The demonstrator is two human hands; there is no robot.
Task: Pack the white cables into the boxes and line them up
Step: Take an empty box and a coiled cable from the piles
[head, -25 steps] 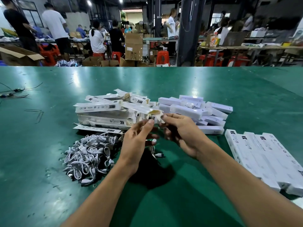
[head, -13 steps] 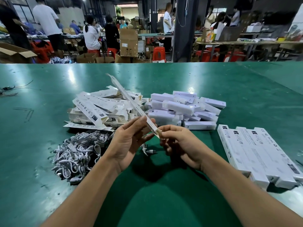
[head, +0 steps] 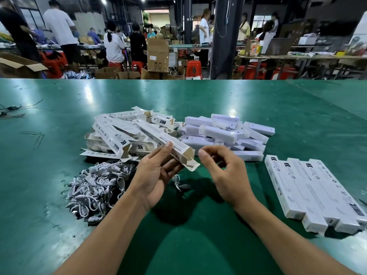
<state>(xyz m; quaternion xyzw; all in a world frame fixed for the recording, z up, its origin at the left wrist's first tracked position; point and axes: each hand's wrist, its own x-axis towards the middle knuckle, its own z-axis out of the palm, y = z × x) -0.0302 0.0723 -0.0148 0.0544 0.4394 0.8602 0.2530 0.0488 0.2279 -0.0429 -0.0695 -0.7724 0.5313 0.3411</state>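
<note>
My left hand point(head: 156, 175) grips a long white box point(head: 168, 144) near its open end, flap hanging toward me. My right hand point(head: 224, 171) hovers just right of that open end with fingers loosely curled and nothing in them. A heap of coiled white cables point(head: 97, 187) lies at the left. One loose white cable point(head: 179, 184) lies on the table between my hands. Behind my left hand is a pile of empty flat boxes point(head: 119, 133). A row of packed boxes point(head: 315, 193) is lined up at the right.
A pile of white lamp units point(head: 224, 132) sits behind my right hand. Thin dark wires point(head: 12, 112) lie at the far left of the green table point(head: 198, 245). Beyond the far edge are people, cartons and red stools.
The flat box has been popped into shape and now rests in my left hand alone. My right hand has let go of its end and drawn slightly right.
</note>
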